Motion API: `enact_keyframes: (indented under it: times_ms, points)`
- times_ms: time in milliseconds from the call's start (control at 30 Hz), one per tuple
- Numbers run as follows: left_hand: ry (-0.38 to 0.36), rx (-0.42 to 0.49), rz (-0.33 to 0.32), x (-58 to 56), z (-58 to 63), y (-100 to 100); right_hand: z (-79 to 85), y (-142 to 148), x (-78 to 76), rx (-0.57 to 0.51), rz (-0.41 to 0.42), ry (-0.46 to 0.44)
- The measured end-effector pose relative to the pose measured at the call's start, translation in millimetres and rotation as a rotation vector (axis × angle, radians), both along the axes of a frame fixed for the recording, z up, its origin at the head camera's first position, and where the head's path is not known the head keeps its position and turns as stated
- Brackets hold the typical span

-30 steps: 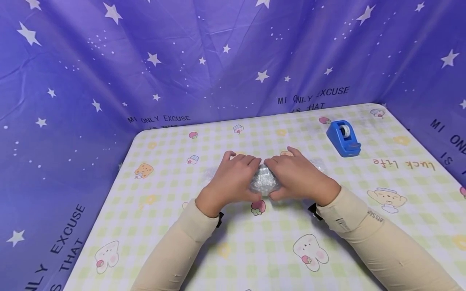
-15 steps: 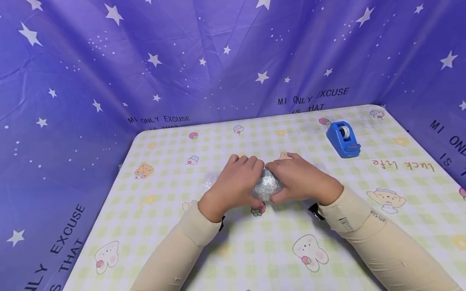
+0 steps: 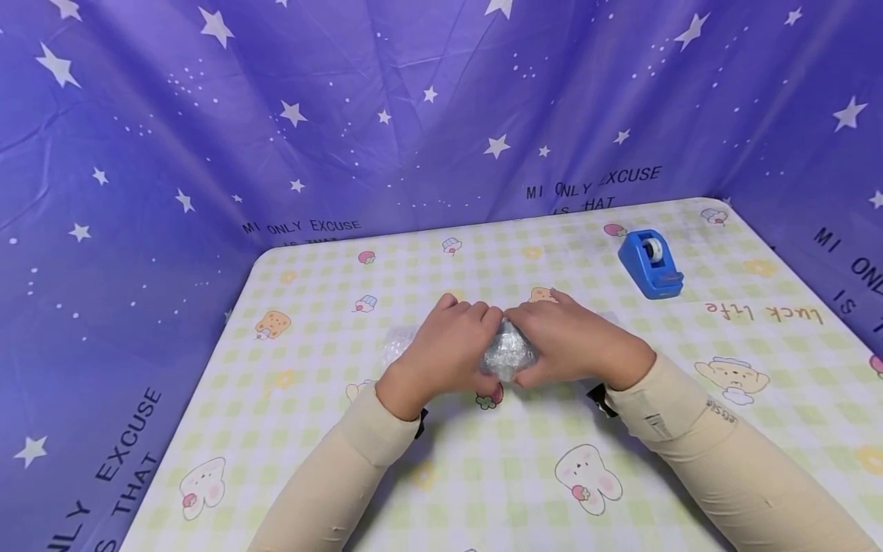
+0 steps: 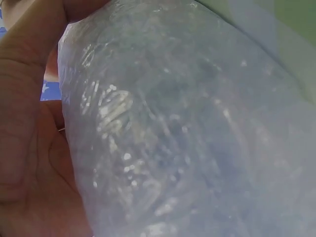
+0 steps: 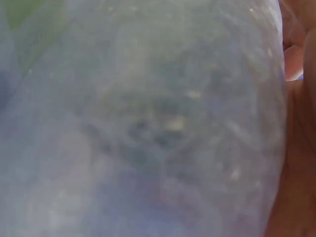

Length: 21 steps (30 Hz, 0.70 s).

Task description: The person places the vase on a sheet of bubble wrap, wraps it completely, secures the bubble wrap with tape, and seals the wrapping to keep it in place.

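Note:
A bundle of clear bubble wrap point(image 3: 509, 351) lies crosswise near the middle of the table, both hands curled over it. My left hand point(image 3: 448, 345) grips its left part, thumb on the near side and fingers over the far side. On the right part, my right hand point(image 3: 569, 337) holds it the same way, the two hands' index fingers nearly meeting. A loose flap of the wrap sticks out past the left hand. In the left wrist view the crinkled plastic point(image 4: 148, 123) fills most of the picture beside the palm. Whatever the wrap encloses is hidden.
A blue tape dispenser point(image 3: 650, 264) with a white roll stands at the back right of the table. The tabletop point(image 3: 310, 445) wears a green checked cover with cartoon prints. Purple star-patterned curtains point(image 3: 386, 115) rise behind and at both sides.
The bubble wrap bundle and both hands have shifted slightly toward me and to the right. The left hand's fingers have curled further over the wrap. More of the left flap shows.

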<state>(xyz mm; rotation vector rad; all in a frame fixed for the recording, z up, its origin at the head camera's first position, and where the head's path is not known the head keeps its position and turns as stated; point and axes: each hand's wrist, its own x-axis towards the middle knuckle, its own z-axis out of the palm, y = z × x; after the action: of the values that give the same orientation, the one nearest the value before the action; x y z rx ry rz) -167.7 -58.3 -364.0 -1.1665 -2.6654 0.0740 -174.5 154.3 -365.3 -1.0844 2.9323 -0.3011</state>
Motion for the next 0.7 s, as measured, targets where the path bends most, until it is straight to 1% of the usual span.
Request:
enact_keyframes:
  times_ms: [167, 267, 500, 700]
  points:
    - [-0.033, 0.015, 0.013, -1.4, 1.2, -1, 3.3, 3, 0.7, -0.022, 0.049, 0.061]
    - [-0.042, 0.024, 0.02, -2.9, 1.7, -2, 6.5, 4, 1.0, -0.046, 0.078, 0.075]
    - [-0.048, 0.031, 0.024, -5.6, -0.7, -5, 10.3, 7, 0.5, -0.057, 0.087, 0.033]
    - [-0.078, 0.042, 0.037, -5.3, 0.3, -6, 8.4, 8, -0.5, -0.07, 0.084, 0.038]
